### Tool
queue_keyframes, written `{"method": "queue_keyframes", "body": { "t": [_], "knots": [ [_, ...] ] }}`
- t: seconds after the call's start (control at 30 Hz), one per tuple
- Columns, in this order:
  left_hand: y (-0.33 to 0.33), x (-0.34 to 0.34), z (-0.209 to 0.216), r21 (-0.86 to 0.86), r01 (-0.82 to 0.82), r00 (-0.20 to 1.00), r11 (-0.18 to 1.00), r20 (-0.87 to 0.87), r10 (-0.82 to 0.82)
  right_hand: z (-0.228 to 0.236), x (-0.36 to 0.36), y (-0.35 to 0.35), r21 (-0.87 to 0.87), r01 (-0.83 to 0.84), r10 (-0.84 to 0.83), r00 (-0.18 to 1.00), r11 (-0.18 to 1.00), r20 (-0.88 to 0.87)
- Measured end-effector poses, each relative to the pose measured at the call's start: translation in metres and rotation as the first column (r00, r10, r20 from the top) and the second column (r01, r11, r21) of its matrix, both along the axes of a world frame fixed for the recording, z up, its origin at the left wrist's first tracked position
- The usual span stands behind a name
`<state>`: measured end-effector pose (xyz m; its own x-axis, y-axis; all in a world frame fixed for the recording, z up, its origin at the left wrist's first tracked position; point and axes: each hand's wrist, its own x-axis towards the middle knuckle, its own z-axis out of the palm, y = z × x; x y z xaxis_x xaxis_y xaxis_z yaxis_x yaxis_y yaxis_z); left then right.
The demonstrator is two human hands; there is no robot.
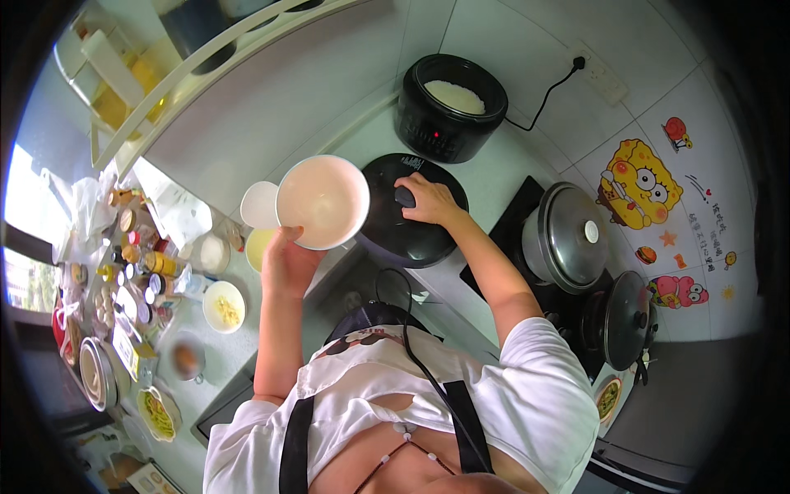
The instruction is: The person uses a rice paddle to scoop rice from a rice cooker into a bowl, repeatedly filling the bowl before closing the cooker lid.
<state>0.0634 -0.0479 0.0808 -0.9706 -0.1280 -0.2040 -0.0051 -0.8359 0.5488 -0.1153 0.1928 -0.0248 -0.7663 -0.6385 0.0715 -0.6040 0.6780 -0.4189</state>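
My left hand (290, 259) grips the near rim of a white bowl (325, 198), which is tipped so that its pale inside faces up; I make out no food in it. To its right, my right hand (432, 200) is closed round the knob of a glossy black lid (420, 239). What lies under this lid is hidden. Just behind stands a black rice cooker (444, 132), uncovered, with white rice (455, 96) inside and a red light on its front.
Small bowls, including one with chopped pale food (226, 309), crowd the left counter with several bottles and jars (152, 263). A lidded steel pot (568, 235) and a black-lidded pan (623, 321) are on the hob at right. A power cord (553, 92) runs from the cooker to the wall.
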Motion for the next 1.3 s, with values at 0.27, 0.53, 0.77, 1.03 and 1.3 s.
{"method": "queue_keyframes", "body": {
  "t": [0.27, 0.53, 0.77, 1.03, 1.3],
  "knots": [
    [-0.015, -0.039, -0.004, -0.006, 0.087, 0.996, 0.996, -0.001, -0.087, -0.018, -0.020, -0.013, -0.021, 0.081, -0.079, 0.993, 0.996, 0.082],
    [-0.024, -0.071, -0.008, 0.019, 0.157, 0.988, 0.987, 0.004, -0.157, -0.030, -0.034, -0.020, -0.019, 0.180, -0.175, 0.972, 0.984, 0.156],
    [-0.002, -0.099, -0.002, 0.147, 0.255, 0.967, 0.956, -0.026, -0.254, -0.085, -0.047, 0.011, -0.291, 0.538, -0.396, 0.813, 0.791, 0.428],
    [0.039, -0.120, -0.012, 0.199, 0.349, 0.937, 0.916, -0.048, -0.346, 0.045, 0.005, 0.009, -0.557, 0.612, 0.266, 0.503, 0.561, 0.822],
    [0.074, -0.129, -0.006, 0.231, 0.526, 0.851, 0.819, -0.143, -0.506, 0.028, 0.005, 0.038, -0.686, 0.278, 0.426, 0.613, 0.672, 0.665]
  ]
}}
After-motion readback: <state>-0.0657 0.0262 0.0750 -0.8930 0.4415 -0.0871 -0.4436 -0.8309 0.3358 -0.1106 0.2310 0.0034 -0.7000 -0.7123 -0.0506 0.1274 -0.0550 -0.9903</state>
